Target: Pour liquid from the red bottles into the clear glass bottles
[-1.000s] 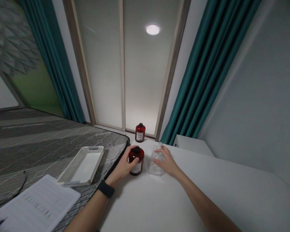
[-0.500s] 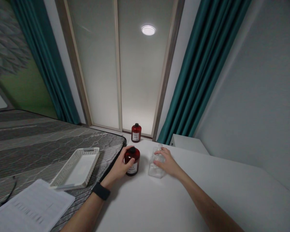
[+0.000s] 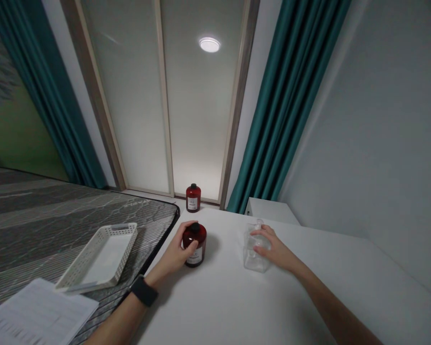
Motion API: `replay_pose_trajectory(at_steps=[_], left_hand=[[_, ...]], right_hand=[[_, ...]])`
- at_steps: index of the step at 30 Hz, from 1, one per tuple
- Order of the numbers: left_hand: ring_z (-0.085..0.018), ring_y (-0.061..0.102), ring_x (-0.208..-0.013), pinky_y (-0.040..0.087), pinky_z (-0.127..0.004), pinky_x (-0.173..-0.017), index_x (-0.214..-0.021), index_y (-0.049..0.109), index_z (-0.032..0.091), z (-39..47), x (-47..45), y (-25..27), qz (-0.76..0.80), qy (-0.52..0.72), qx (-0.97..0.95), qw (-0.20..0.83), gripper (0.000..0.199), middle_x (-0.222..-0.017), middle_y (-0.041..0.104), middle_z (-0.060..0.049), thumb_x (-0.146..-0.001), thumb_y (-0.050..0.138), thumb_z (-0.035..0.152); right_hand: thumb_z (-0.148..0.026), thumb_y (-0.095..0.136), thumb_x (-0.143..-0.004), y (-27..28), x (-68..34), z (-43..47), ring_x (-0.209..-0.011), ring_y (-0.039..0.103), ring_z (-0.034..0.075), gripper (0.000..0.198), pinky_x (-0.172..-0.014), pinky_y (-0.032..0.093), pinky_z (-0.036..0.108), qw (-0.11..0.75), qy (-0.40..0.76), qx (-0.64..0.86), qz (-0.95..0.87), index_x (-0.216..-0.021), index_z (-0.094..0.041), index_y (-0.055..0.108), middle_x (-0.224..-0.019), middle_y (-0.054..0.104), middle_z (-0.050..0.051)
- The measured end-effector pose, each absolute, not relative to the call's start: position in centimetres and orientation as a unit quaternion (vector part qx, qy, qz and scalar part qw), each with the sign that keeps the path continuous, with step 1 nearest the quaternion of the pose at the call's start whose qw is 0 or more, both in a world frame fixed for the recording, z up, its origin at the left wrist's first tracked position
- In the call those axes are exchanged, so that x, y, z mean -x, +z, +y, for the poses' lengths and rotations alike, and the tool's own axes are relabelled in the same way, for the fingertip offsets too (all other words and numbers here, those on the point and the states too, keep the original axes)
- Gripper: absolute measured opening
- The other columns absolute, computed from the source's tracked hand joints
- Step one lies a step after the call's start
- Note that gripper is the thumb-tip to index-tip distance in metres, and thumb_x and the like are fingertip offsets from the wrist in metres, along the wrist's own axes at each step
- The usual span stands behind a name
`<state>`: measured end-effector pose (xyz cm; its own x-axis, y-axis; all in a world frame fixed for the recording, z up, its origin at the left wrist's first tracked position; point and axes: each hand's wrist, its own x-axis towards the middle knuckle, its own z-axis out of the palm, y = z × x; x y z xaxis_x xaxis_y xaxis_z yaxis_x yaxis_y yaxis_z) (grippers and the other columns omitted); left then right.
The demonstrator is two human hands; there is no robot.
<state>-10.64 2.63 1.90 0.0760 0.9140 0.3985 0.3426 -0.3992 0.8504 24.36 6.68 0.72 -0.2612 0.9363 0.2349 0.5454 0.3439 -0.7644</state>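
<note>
My left hand [image 3: 181, 247] is wrapped around the side of a dark amber bottle [image 3: 196, 234] with a black cap and a white label, standing upright on the white table [image 3: 215, 306]. To its right, my right hand [image 3: 273, 247] grips a clear, see-through container [image 3: 253, 261] from the right, with thumb and fingers curved around it. Its exact kind is hard to make out; a narrow part shows at the top. Farther back stands a second amber bottle [image 3: 193, 199], also black-capped and labelled, touched by neither hand.
On the left, a grey patterned mattress [image 3: 151, 215] adjoins the table and carries a white basket [image 3: 124, 261] and printed sheets of paper [image 3: 43, 314]. Behind the table are a low white cabinet [image 3: 273, 211], a teal curtain [image 3: 273, 120] and frosted sliding doors [image 3: 197, 120].
My right hand has shifted right with the clear container, widening the gap to the near amber bottle. My left hand stays on that bottle. The view has turned slightly right.
</note>
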Motion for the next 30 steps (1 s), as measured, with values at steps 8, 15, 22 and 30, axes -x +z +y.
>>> replay_pose_trajectory(at_steps=[8, 15, 22, 30], left_hand=[[-0.029, 0.059, -0.114, 0.045, -0.044, -0.104, -0.127, 0.051, 0.017, 2.5, 10.1, 2.0, 0.442, 0.501, -0.678, 0.307, 0.048, -0.123, 0.06, -0.013, -0.086, 0.061, 0.04], [-0.028, 0.058, -0.115, 0.044, -0.045, -0.105, -0.128, 0.05, 0.018, 2.4, 9.2, 1.9, 0.424, 0.499, -0.683, 0.323, 0.047, -0.124, 0.059, -0.012, -0.086, 0.061, 0.035], [-0.029, 0.056, -0.117, 0.042, -0.045, -0.107, -0.129, 0.048, 0.017, 3.0, 5.5, 1.9, 0.375, 0.491, -0.697, 0.363, 0.047, -0.126, 0.056, -0.013, -0.088, 0.061, 0.036], [-0.029, 0.053, -0.118, 0.04, -0.045, -0.107, -0.129, 0.047, 0.018, 3.8, 4.1, 1.1, 0.336, 0.521, -0.692, 0.37, 0.048, -0.124, 0.054, -0.012, -0.089, 0.061, 0.039]], right_hand=[[-0.057, 0.073, -0.074, -0.2, -25.6, 6.4, -0.141, 0.041, 0.034, 0.053, -0.12, 0.024, 0.054, 0.377, 0.292, 0.489, -0.73, -0.116, -0.024, 0.07, -0.146, 0.05, 0.015], [-0.048, 0.06, -0.088, 1.0, -27.5, 5.3, -0.117, 0.061, 0.03, 0.03, -0.098, 0.049, 0.051, 0.51, 0.167, 0.486, -0.689, -0.103, -0.024, 0.068, -0.123, 0.067, 0.014], [-0.022, 0.054, -0.091, 5.8, -22.6, 1.8, -0.088, 0.062, 0.025, 0.012, -0.081, 0.053, 0.042, 0.566, -0.081, 0.42, -0.704, -0.096, -0.024, 0.065, -0.091, 0.066, 0.008], [-0.01, 0.047, -0.092, 4.7, -15.0, 1.3, -0.107, 0.061, 0.025, 0.036, -0.091, 0.053, 0.044, 0.463, 0.086, 0.365, -0.803, -0.124, -0.024, 0.056, -0.115, 0.064, 0.011]])
